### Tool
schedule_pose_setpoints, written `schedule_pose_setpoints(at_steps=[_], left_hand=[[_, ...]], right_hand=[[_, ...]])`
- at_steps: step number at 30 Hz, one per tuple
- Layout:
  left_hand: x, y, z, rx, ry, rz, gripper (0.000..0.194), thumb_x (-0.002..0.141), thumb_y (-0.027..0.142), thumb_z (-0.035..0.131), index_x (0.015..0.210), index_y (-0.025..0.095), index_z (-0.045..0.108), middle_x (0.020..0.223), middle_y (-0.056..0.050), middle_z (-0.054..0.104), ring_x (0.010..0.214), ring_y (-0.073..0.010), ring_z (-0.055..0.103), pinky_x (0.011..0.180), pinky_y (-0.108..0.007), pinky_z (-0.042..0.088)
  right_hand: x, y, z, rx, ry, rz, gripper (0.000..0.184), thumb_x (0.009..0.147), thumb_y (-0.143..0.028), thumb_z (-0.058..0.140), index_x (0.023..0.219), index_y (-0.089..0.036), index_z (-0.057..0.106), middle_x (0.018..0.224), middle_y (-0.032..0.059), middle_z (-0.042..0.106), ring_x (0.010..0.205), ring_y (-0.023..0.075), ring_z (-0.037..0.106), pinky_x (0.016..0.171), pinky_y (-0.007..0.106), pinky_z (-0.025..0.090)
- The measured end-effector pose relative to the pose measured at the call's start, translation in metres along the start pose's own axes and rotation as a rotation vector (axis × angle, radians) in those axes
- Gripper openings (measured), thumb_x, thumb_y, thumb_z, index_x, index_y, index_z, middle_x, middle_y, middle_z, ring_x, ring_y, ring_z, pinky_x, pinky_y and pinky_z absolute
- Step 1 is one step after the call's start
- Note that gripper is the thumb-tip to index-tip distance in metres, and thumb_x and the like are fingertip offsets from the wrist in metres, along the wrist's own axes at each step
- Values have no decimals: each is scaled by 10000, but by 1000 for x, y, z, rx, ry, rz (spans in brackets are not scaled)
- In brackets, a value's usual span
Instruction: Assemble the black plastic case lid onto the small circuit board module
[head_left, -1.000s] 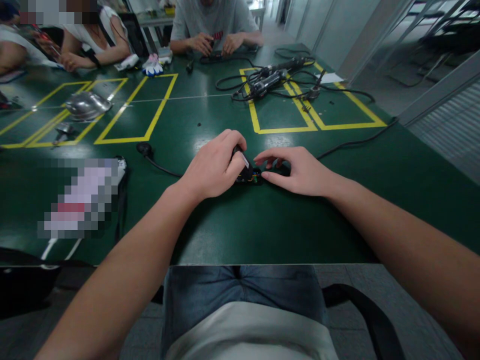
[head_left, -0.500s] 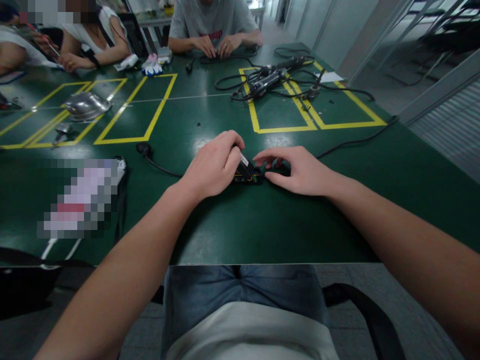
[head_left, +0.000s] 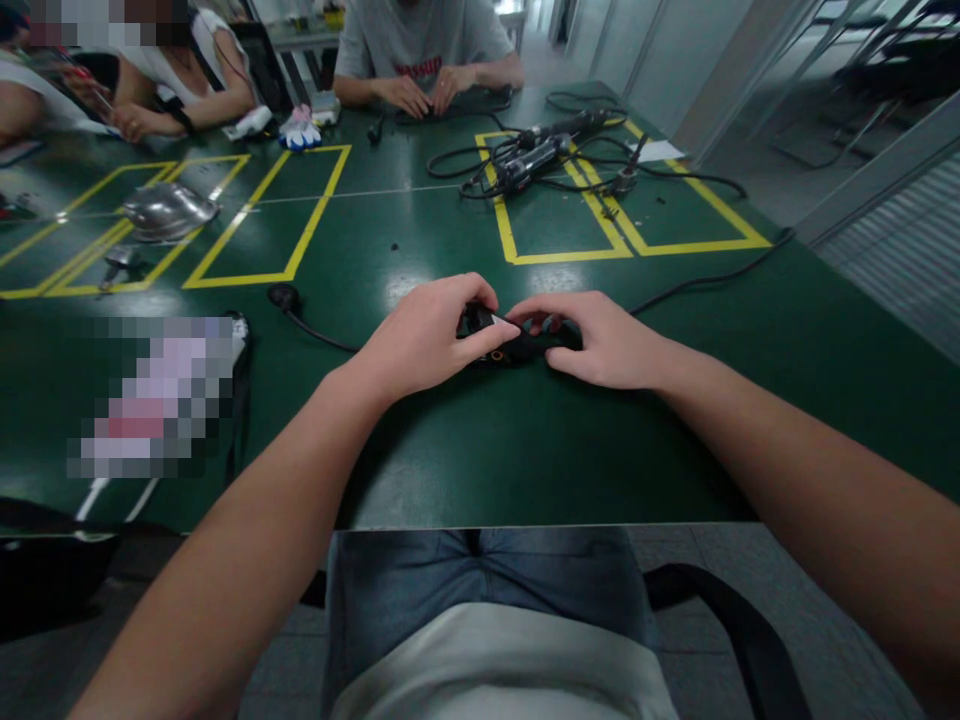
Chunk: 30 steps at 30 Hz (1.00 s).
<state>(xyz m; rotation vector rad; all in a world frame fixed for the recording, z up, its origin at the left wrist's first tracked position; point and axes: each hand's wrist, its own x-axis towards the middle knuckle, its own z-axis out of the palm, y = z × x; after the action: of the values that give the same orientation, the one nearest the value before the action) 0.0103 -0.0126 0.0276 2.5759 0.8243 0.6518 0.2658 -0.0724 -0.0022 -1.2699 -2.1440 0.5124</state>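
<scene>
A black device (head_left: 511,350) with a white label and a small orange-yellow detail lies on the green table before me. My left hand (head_left: 439,335) is closed on the black labelled cover (head_left: 480,318) at its left part, thumb pressed along the top. Curled round the device's right end, my right hand (head_left: 592,340) has its fingers behind and its thumb in front. What lies under the palms is hidden. A black cable with a round plug (head_left: 285,297) comes out from the left, and another black cable (head_left: 712,275) runs off to the right.
Further back, yellow tape frames hold dark tools with tangled cables (head_left: 532,165) and a shiny metal bowl-like part (head_left: 169,212). A blurred-out phone-like object (head_left: 161,390) lies at left. Across the table, a person's hands (head_left: 427,95) work on something dark; others sit at far left.
The tilted black cover has come down flatter onto the device, hiding the parts inside. My left thumb has moved onto its top. My right hand has shifted only slightly.
</scene>
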Motion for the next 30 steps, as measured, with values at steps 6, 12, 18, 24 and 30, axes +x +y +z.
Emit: schedule_pose_setpoints(at_steps=[6, 12, 18, 24, 30], left_hand=[[0, -9, -9, 93, -112, 11, 349, 943, 539, 894, 1087, 227, 835, 958, -53, 838, 890, -258, 760, 827, -355, 522], [0, -11, -9, 174, -167, 34, 339, 929, 519, 907, 1091, 225, 861, 1040, -87, 842, 988, -302, 769, 896, -401, 548], [1, -13, -7, 121, -177, 1, 341, 916, 511, 911, 1089, 222, 859, 970, -63, 824, 889, -265, 753, 833, -369, 541], [1, -13, -8, 100, -205, -35, 345, 907, 492, 915, 1094, 207, 862, 976, -64, 814, 874, -254, 742, 829, -364, 533], [2, -10, -8, 104, -235, -43, 355, 903, 479, 908, 1110, 195, 854, 1004, -66, 801, 909, -252, 732, 833, -352, 518]], right_hand=[[0, -1, -1, -25, -9, -2, 476, 755, -236, 727, 1211, -264, 862, 1174, 68, 889, 1009, 330, 805, 962, 462, 623], [0, -2, -1, -21, -20, 3, 431, 776, -250, 754, 1192, -265, 867, 1165, 74, 888, 1006, 332, 804, 983, 476, 616], [1, -3, 1, -30, -10, 30, 344, 843, -401, 852, 1161, -271, 871, 1136, 80, 884, 986, 328, 803, 952, 478, 617], [2, -2, 4, 2, -5, 54, 313, 871, -472, 893, 1102, -261, 875, 1091, 78, 878, 967, 308, 792, 902, 443, 617], [3, -4, 3, 39, -21, 74, 314, 860, -457, 909, 1085, -241, 867, 1075, 78, 874, 959, 298, 777, 906, 429, 596]])
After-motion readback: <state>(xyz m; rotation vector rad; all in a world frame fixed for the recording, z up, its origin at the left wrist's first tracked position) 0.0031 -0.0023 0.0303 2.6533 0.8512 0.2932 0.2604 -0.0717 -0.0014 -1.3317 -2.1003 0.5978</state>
